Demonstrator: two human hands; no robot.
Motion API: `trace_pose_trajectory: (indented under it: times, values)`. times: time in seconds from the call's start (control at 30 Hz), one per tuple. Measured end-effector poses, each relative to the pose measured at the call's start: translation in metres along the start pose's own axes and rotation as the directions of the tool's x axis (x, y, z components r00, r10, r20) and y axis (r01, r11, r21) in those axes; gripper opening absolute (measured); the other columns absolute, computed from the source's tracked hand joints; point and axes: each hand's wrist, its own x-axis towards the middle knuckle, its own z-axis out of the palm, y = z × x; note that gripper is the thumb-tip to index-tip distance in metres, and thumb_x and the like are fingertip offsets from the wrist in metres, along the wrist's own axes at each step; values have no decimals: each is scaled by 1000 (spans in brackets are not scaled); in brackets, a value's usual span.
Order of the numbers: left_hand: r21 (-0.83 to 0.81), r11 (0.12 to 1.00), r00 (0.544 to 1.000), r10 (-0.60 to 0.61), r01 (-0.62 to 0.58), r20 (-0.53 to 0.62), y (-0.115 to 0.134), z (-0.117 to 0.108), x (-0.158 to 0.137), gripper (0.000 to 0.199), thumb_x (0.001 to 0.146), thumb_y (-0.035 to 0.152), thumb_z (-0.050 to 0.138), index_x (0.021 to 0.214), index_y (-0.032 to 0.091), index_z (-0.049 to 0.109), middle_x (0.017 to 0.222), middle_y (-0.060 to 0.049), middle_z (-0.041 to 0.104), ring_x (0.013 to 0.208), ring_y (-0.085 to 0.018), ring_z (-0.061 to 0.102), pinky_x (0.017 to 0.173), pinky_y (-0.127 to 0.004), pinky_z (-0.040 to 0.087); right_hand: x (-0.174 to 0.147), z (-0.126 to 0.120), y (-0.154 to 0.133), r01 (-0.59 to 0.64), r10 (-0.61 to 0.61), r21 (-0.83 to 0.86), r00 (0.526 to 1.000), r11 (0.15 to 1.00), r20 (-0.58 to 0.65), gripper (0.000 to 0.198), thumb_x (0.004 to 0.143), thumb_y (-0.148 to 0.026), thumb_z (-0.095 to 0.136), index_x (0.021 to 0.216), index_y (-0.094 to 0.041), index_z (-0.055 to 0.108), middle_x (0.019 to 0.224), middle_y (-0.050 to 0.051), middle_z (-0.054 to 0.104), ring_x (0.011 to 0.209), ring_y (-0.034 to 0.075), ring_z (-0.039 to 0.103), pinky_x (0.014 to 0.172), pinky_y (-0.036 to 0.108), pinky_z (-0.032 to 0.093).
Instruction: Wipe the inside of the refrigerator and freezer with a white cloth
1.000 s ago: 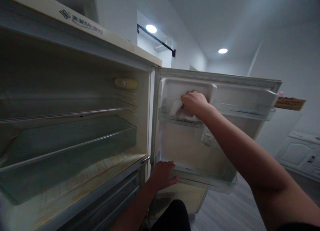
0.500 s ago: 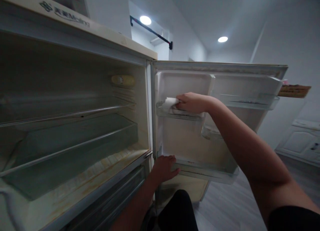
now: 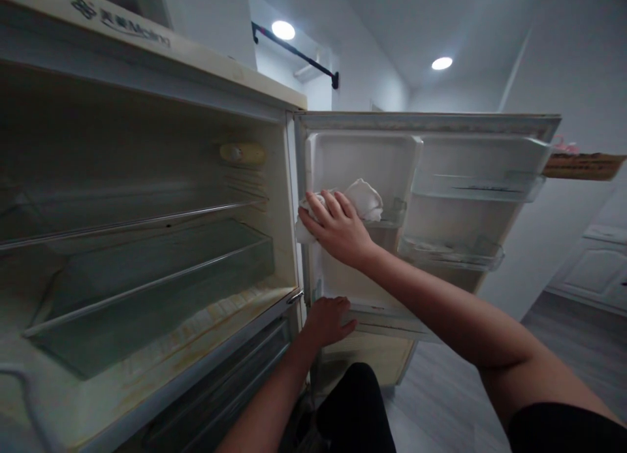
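My right hand (image 3: 337, 224) presses a crumpled white cloth (image 3: 365, 198) against the front of the upper-left shelf on the open fridge door (image 3: 357, 156). Its fingers lie over the cloth, and part of the cloth sticks out to the right of them. The hand hides most of that shelf. Lower down, my left hand (image 3: 330, 321) rests at the bottom door shelf (image 3: 386, 322), near the hinge side, with the thumb apart from the fingers and nothing visible in it.
To the left stands the fridge compartment with a glass shelf (image 3: 137, 224), a clear drawer (image 3: 161, 303) and a stained floor (image 3: 196, 348). More door shelves (image 3: 450, 254) hang at right. My knee (image 3: 357, 401) is below the door. A brown box (image 3: 582, 166) shows behind the door.
My right hand has moved left and slightly down with the cloth, from inside the upper-left shelf to its front. The cloth now spreads wider. My left hand stays nearly in place.
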Motion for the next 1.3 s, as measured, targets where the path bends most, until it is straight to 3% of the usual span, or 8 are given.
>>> trace_pose_trajectory:
  times: [0.27,0.43,0.57,0.63,0.77,1.0,1.13,1.3]
  values:
    - [-10,1000,1000,1,-1,-4,-4,0,-4,45,97,54,64,125,20,69,142,-11,70,122,-31,71,107,-49,54,-3,9,-19,152,-152,5,987,988,55,49,105,-44,56,141,-11,65,165,16,44,162,36,24,133,62,19]
    - [-5,1000,1000,-1,1,2,-3,-4,-5,46,96,56,64,123,20,69,137,-11,73,117,-31,73,102,-48,56,-24,-11,-5,184,-182,-66,983,981,26,42,105,-18,51,146,-17,59,166,13,42,157,30,34,129,55,31]
    - [-6,1000,1000,-2,2,-4,0,-6,-4,45,96,56,63,121,19,69,132,-11,75,113,-32,74,99,-49,56,-25,-24,6,-43,44,-97,999,994,5,56,105,-14,49,160,-17,41,160,19,47,148,33,43,124,58,35]
    - [-8,1000,1000,-4,4,-9,1,-7,-3,45,95,56,63,120,19,70,131,-11,75,111,-32,75,98,-49,56,-18,-23,5,-175,176,-111,984,978,1,53,106,-15,46,159,-14,42,147,21,56,139,34,49,122,61,35]
    - [-12,1000,1000,-4,4,-21,2,-7,-3,43,96,54,63,119,19,70,129,-12,76,109,-32,75,98,-48,56,5,-10,-9,-292,296,-103,955,951,32,43,107,-17,42,149,-13,51,127,21,64,123,33,55,117,63,38]
    - [-19,1000,1000,8,-8,-26,-2,-5,-4,42,95,53,65,121,20,70,129,-12,75,110,-31,74,98,-46,55,17,1,-15,-267,267,-13,960,964,80,51,107,-25,46,157,-17,45,135,22,59,124,35,54,117,61,40]
    - [-30,999,1000,13,-13,-22,-4,-3,-5,45,98,54,61,125,19,70,133,-13,74,114,-32,73,102,-48,54,-18,-8,6,-232,232,-3,972,973,-43,57,107,-23,47,163,-23,38,136,18,59,130,33,53,122,60,37]
    - [-63,998,999,13,-15,-32,-3,2,0,46,98,54,61,125,19,69,134,-14,73,115,-33,73,103,-48,53,-70,-40,42,-308,305,-65,951,949,-57,55,107,-20,45,162,-21,43,142,18,58,143,33,49,127,63,31]
